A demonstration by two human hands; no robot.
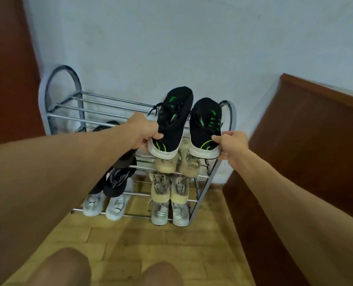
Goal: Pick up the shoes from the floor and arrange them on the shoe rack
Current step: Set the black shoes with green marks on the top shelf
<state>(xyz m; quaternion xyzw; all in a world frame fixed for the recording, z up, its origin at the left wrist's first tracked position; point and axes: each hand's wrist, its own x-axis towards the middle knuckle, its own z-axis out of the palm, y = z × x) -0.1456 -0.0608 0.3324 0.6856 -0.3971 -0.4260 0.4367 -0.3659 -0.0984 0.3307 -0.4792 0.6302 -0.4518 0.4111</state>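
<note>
My left hand (145, 131) grips the heel of a black sneaker with green stripes and a white sole (174, 122). In my right hand (232, 146) I hold the heel of its matching sneaker (205, 129). Both shoes point toes-first toward the wall over the right end of the top tier of the metal shoe rack (72, 104). Whether their soles touch the bars I cannot tell. The lower tiers hold beige shoes (188, 162), tan high-tops (169, 188), grey-white sneakers (115, 205), clear-grey shoes (169, 213) and dark shoes (117, 182).
The rack stands against a pale blue wall (171, 38). A brown wooden panel (316, 131) rises close on the right, and a brown door (6, 69) on the left. The left half of the top tier is bare bars. My knees (68, 267) hang over the tiled floor.
</note>
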